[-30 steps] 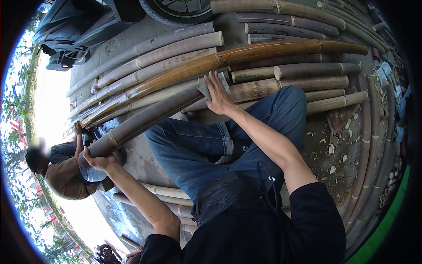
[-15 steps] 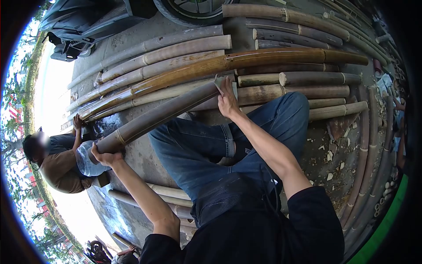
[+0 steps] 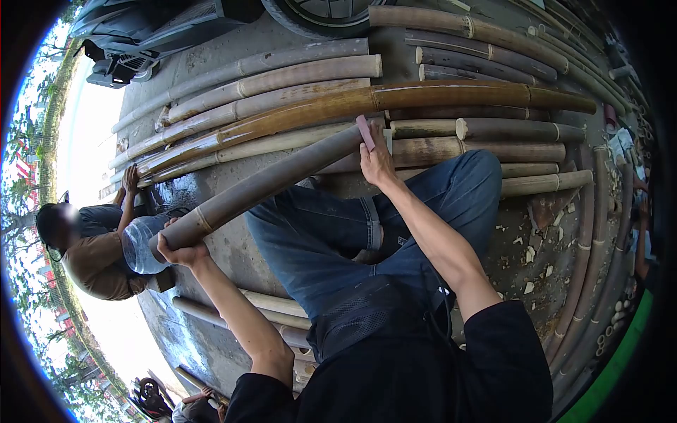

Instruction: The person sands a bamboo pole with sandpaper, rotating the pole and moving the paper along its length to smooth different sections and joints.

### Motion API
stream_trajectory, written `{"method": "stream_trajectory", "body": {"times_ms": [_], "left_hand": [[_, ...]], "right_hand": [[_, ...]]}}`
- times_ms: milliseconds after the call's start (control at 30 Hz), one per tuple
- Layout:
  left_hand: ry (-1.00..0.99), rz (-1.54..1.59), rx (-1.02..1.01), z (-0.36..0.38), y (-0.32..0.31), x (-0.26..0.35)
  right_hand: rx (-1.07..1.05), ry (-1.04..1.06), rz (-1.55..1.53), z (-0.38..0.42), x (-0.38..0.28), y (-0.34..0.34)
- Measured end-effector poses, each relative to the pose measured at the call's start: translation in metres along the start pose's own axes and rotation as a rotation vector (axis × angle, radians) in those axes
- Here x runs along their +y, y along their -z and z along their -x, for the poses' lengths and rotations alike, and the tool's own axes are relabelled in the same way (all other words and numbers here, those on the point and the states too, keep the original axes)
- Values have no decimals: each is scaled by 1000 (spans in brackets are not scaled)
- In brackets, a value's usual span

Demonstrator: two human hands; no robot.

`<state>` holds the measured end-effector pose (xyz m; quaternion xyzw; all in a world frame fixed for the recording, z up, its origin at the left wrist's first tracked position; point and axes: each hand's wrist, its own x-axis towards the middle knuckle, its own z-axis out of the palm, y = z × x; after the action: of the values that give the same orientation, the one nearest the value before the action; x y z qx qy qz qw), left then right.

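1. Fingers curl in around the near end of the brown bamboo pole (image 3: 271, 180), and it's the left hand (image 3: 183, 252) doing the gripping, closed just outside the pale node ring (image 3: 203, 218)!
2. Up at the far end, the right hand (image 3: 379, 162) pinches a folded pinkish sheet (image 3: 364, 132) that appears to press on the pole; some fingertips are hidden behind it.
3. So the pole slants between the two hands, over the seated person's jeans (image 3: 296, 240); whether it rests on a leg, I cannot tell.
4. How does it handle? Stiff and hard, I'd judge, likely hollow and fairly light for its length, with a smooth round skin that may roll. Good hold: a palm beneath, close by the ring, where the ridge should resist slipping.
5. Beside that near end, a clear plastic container (image 3: 137, 247); further off, a co-worker's hands (image 3: 130, 180) on a glossy pole (image 3: 303, 109).
6. Lettering? None readable, not on the bamboo, not on the motorbike (image 3: 155, 35).
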<state>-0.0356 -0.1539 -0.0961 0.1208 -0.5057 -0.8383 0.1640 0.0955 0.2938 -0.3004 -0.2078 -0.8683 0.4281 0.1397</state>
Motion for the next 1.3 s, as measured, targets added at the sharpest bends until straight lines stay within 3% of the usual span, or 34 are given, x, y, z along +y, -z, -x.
{"method": "stream_trajectory", "body": {"times_ms": [100, 167, 233, 267, 300, 367, 400, 433, 500, 533, 700, 767, 800, 900, 933, 1000, 1033, 1100, 1167, 1233, 1300], "left_hand": [[-38, 93, -146, 4, 3, -2], [-79, 149, -192, 4, -1, -5], [-98, 251, -364, 1, -3, -2], [-101, 251, -366, -3, -6, -2], [-94, 284, -399, -4, -5, -2], [-89, 322, -442, -4, -10, 2], [-90, 334, -472, 0, -15, 3], [-86, 339, -498, 4, -17, 4], [-82, 378, -540, 0, -17, 6], [-78, 421, -580, -2, -16, 5], [-50, 447, -648, -2, -19, 6], [-59, 434, -646, -4, -21, 6], [-43, 444, -669, -1, -16, 7], [-39, 474, -669, 4, -18, 6], [-19, 525, -734, 2, -16, 7], [20, 577, -760, 4, -12, 7], [29, 578, -754, 4, -11, 6], [38, 638, -772, 2, -14, 4], [61, 643, -788, 0, -19, 6], [49, 646, -822, -1, -19, 5], [60, 668, -847, -1, -19, 6]], "right_hand": [[-63, 84, 54, 4, 0, 21], [2, -56, -41, -19, 18, 7], [1, 70, 45, -8, -17, 8], [19, 206, 60, 4, -32, 8], [13, 209, 58, -1, -25, 9], [18, -17, -29, -16, 3, 15], [-136, -241, -163, -26, -10, 43], [-138, -235, -163, -24, -5, 34], [15, -71, -33, -7, -4, 17], [-15, 64, -5, 8, -4, 22], [-2, -110, 35, -8, 2, 8], [4, 184, 10, 2, -20, 10], [-5, 161, 28, -6, -11, 14], [-71, -193, -140, -29, 8, 23], [-71, -196, -141, -20, 5, 20], [-34, 177, 66, 5, 0, 15], [-39, 169, 72, 4, 5, 19], [-80, -49, 154, -13, 11, 28], [35, 28, -7, -10, 1, 14], [-5, 237, 38, 3, -14, 12], [14, 240, 37, -15, 2, 19]]}}
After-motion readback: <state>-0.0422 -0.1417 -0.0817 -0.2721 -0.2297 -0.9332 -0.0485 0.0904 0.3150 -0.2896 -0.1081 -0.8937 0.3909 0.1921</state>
